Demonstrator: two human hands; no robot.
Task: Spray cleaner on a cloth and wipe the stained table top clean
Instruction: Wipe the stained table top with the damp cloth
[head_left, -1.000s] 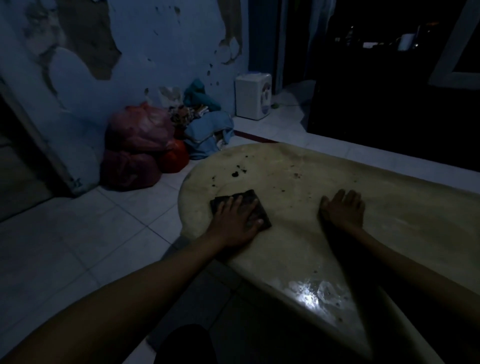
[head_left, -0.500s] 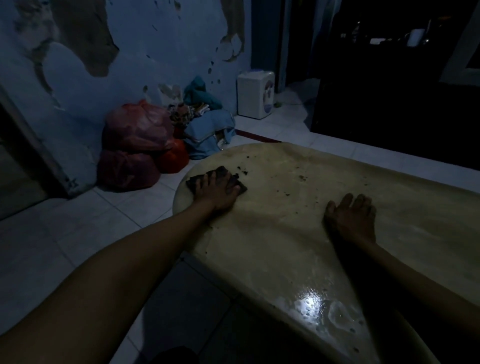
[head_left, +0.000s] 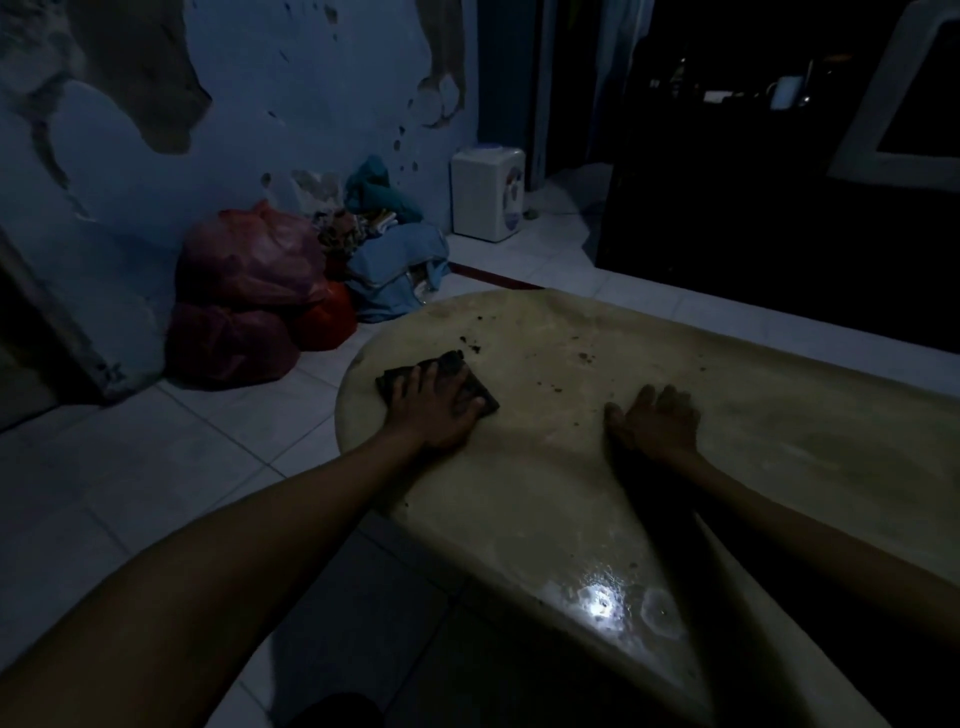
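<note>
Left hand flat, fingers straight, pressing the dark cloth near the counter's left edge, right hand resting open beside it.

Left hand presses flat on dark cloth near table edge; right hand rests flat; crumbs beyond.

the far half of the table top lies bare, broken only by dark crumbs scattered near its rounded end. the near-left stretch is taken up by the left hand pressed flat on the dark cloth, and the middle by the right hand laid flat, with an open strip left between them. beyond the rounded end, the floor by the wall is blocked by red bags, a heap of blue cloth and a white dispenser.
</note>
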